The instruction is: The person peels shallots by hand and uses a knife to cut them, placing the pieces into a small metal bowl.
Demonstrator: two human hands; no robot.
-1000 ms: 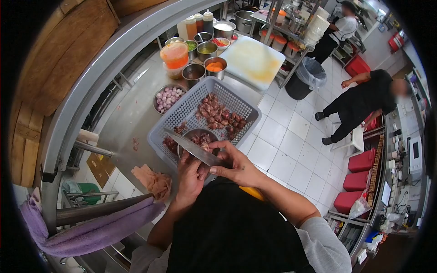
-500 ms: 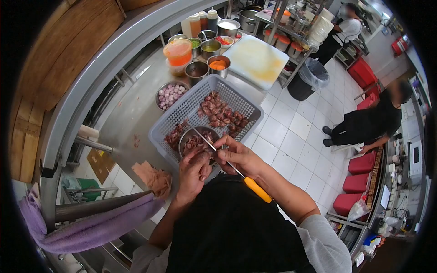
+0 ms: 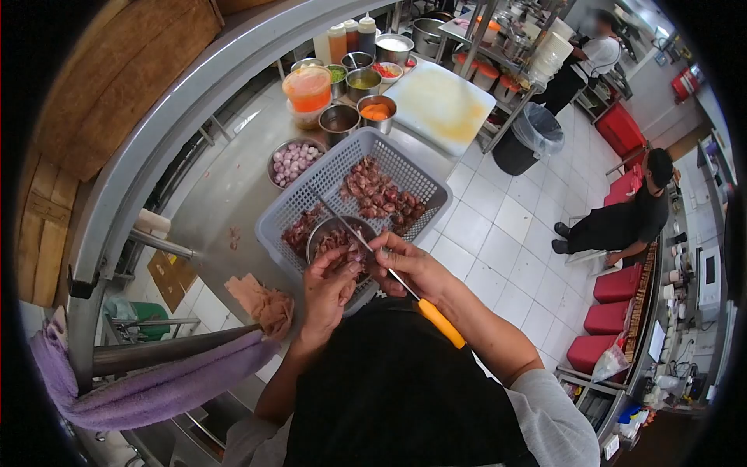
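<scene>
My right hand is closed around the blade of a knife, whose yellow handle points back toward my forearm. The blade's tip reaches out over the grey plastic basket. Between the fingertips of my left hand is a small purple shallot, partly covered by the fingers. Both hands are close together above a metal bowl that sits in the basket with shallot skins in it. Unpeeled shallots lie loose at the basket's far side. Just beyond the basket, a second bowl holds peeled shallots.
A white cutting board, metal pots, an orange-filled tub and squeeze bottles stand behind the basket. A crumpled brown paper and purple towel are at left. Two other people stand at right.
The knife tip has swung left, and my left fingers have shifted, showing more of the shallot. The person at right has lowered an arm and changed posture slightly.
</scene>
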